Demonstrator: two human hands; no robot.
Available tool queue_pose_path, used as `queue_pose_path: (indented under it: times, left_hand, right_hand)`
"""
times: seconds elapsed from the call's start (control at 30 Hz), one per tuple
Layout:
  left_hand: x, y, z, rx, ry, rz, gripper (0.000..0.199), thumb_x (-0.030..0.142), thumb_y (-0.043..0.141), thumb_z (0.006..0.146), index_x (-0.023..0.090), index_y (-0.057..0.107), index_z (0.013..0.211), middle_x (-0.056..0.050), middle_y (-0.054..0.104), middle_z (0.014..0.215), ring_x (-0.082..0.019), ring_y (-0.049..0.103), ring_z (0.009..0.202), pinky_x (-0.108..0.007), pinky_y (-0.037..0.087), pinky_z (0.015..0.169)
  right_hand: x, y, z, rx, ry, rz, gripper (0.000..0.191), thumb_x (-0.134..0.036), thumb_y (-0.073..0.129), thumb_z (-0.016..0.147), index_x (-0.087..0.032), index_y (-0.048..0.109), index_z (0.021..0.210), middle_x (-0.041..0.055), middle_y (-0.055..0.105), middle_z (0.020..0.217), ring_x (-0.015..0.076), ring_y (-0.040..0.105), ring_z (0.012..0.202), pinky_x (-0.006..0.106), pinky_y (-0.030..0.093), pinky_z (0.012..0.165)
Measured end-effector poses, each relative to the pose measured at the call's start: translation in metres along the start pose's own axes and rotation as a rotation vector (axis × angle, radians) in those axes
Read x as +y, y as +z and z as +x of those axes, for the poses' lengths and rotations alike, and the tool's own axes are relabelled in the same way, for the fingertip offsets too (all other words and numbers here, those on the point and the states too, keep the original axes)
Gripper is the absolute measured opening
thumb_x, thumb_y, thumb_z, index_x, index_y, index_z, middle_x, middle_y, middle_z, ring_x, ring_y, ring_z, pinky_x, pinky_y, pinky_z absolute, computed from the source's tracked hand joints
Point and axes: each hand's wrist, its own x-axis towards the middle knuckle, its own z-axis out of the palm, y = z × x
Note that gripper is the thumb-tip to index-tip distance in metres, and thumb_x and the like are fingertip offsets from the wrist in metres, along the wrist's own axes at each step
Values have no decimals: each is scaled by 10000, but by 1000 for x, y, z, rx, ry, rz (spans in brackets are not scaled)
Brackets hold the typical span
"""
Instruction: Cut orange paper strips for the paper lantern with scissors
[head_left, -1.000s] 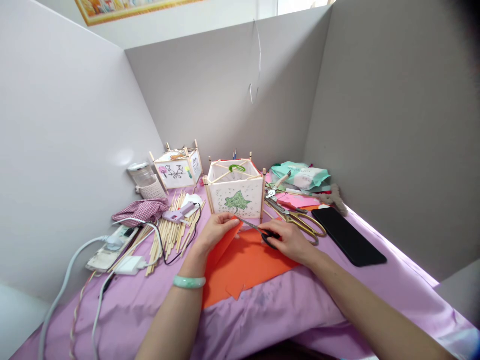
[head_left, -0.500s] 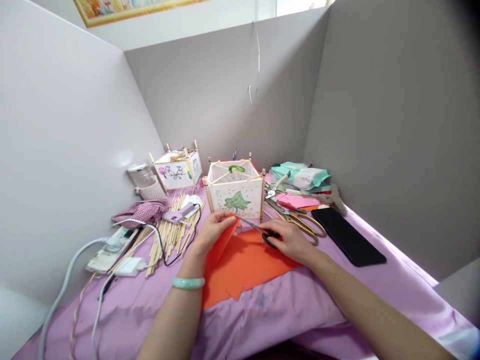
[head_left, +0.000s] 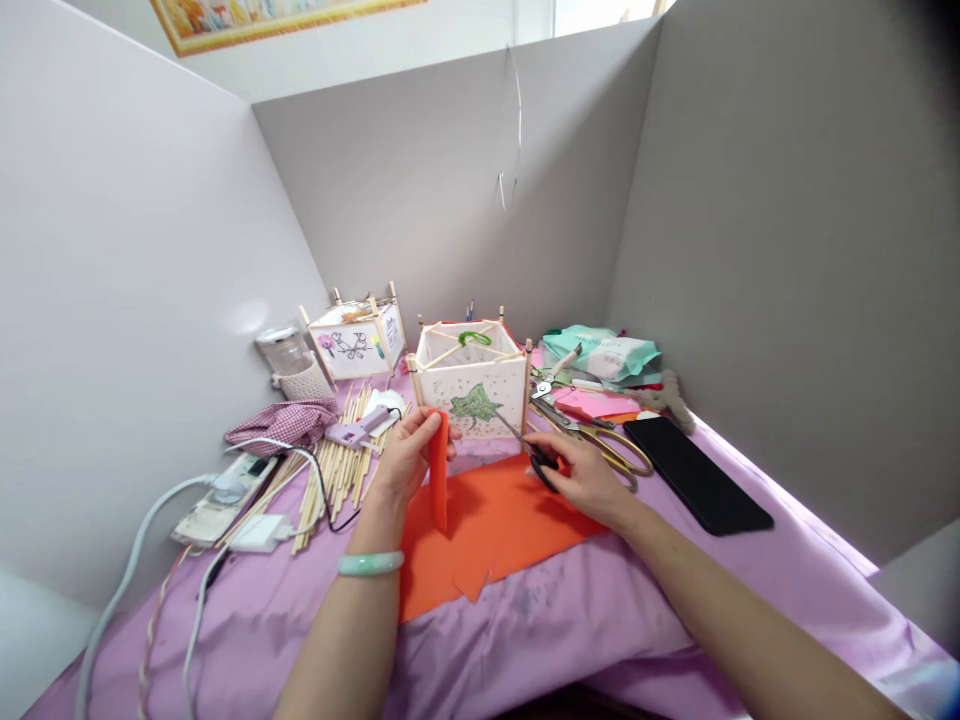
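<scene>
My left hand pinches the top of a narrow folded piece of orange paper, held upright. Small black-handled scissors are in my right hand, blades pointing up and left, apart from the paper. Under both hands a larger orange sheet lies on the purple cloth, with a notch at its near edge. Just beyond my hands stands a white box-shaped lantern framed in sticks, with a green leaf drawing on its front and a green loop on top.
To the left are wooden sticks, a glue gun, a power strip with cables, and a jar. A second lantern stands behind. At right lie large gold-handled scissors, a phone and a wipes pack.
My left hand has moved left and slightly up with the orange piece, which now stands more upright. The scissors have come away from the paper's edge; my right hand has hardly moved.
</scene>
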Motion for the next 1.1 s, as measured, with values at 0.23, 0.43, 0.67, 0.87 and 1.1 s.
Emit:
queue_pose_path:
  times: [0.23, 0.43, 0.67, 0.87, 1.1]
  left_hand:
    - [4, -6, 1, 207, 234, -13, 212, 351, 599, 718, 182, 472, 736, 26, 596, 584, -83, 526, 423, -203, 411, 449]
    - [4, -10, 7, 454, 342, -80, 174, 290, 602, 691, 168, 493, 750, 12, 639, 662, -73, 541, 452, -192, 427, 481]
    - [-10, -16, 17, 597, -25, 47, 140, 256, 545, 671, 171, 475, 756, 10, 599, 531, -130, 576, 434, -219, 436, 445]
    - [-15, -11, 17, 594, -58, 189, 117, 263, 516, 698, 182, 443, 741, 14, 561, 465, -158, 592, 439, -250, 462, 464]
    - [-19, -13, 22, 566, -58, 138, 109, 238, 514, 701, 178, 442, 756, 14, 568, 481, -138, 596, 463, -245, 471, 512]
  right_hand:
    - [8, 2, 3, 243, 115, 74, 342, -336, 599, 777, -211, 556, 1093, 13, 566, 762, 140, 525, 643, 259, 446, 586]
    - [10, 3, 6, 293, 219, 429, 427, -410, 600, 778, -218, 492, 1144, 22, 585, 797, 153, 587, 677, 289, 493, 634]
    - [3, -2, 11, 195, 398, 729, 528, -501, 568, 789, -213, 457, 1217, 73, 642, 973, 210, 649, 834, 286, 533, 597]
    - [7, 2, 14, 125, 400, 872, 477, -495, 512, 836, -227, 436, 1224, 89, 621, 1082, 236, 613, 987, 361, 560, 750]
    - [11, 8, 20, 120, 396, 864, 509, -479, 539, 827, -212, 424, 1245, 98, 607, 1124, 242, 576, 1059, 389, 522, 843]
